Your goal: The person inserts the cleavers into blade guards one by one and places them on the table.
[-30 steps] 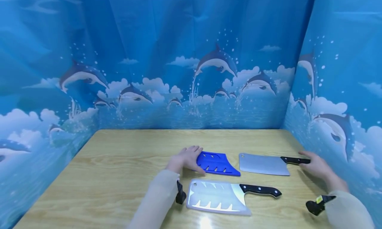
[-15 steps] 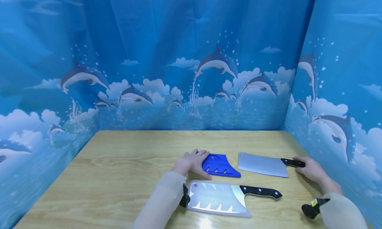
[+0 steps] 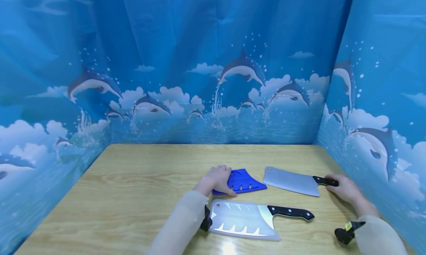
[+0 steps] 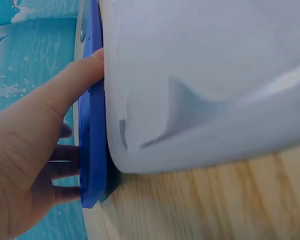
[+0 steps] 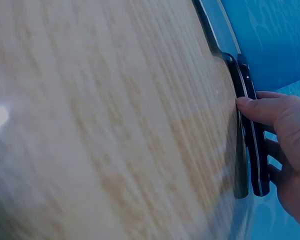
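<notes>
Nearest the wearer, just on the near side of the left hand (image 3: 217,179), lies a cleaver (image 3: 259,216) in a pale translucent cover, its black handle pointing right. The left hand pinches the left end of a blue blade cover (image 3: 244,184), thumb on the near side, fingers beyond, parted only by its thickness. To the right of that grip lies a bare cleaver (image 3: 292,182); the right hand (image 3: 344,189) holds its black handle between thumb and fingers. Beneath both hands is a wood-grain table (image 3: 133,196). Beyond them hangs a blue backdrop (image 3: 186,63) printed with leaping dolphins and clouds, closing both sides.
</notes>
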A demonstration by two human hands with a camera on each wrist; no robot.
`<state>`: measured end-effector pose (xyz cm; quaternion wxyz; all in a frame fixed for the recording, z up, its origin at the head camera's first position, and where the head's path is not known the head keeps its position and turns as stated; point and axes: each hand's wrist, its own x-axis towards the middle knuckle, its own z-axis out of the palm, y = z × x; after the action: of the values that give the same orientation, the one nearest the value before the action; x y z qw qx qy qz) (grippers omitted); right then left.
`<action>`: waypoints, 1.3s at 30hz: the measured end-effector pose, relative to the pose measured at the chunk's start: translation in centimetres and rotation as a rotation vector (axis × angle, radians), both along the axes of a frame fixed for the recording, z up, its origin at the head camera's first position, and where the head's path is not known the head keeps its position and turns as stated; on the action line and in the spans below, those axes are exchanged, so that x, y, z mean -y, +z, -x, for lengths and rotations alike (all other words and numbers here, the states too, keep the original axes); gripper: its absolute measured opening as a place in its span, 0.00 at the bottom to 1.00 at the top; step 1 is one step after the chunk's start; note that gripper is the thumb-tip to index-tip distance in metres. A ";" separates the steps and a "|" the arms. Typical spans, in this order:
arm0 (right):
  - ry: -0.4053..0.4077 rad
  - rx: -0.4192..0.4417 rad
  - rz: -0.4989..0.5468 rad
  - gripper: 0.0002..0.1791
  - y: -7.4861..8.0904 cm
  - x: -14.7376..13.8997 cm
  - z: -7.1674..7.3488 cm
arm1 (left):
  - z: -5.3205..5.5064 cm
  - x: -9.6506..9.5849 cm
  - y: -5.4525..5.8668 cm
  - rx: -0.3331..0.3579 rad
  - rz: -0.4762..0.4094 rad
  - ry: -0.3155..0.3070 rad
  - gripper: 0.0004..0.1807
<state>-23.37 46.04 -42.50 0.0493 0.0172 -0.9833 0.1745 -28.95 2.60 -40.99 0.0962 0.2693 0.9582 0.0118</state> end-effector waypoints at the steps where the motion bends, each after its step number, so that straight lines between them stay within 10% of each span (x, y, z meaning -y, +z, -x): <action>1: 0.001 -0.003 0.001 0.23 0.0 0.0 0.0 | 0.0 0.1 0.0 -0.003 -0.011 0.000 0.57; 18: 0.030 -0.018 -0.031 0.24 -0.5 0.4 0.0 | 0.2 2.1 0.0 -0.081 0.027 0.015 0.60; 39: 0.134 -0.123 -0.053 0.14 -0.3 0.7 -1.3 | -2.0 9.5 1.4 -0.143 -0.268 -0.055 0.62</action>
<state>-22.05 45.31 -42.77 0.0971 0.0949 -0.9793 0.1501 -26.96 -6.91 -39.62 -0.0088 0.3061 0.9446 0.1180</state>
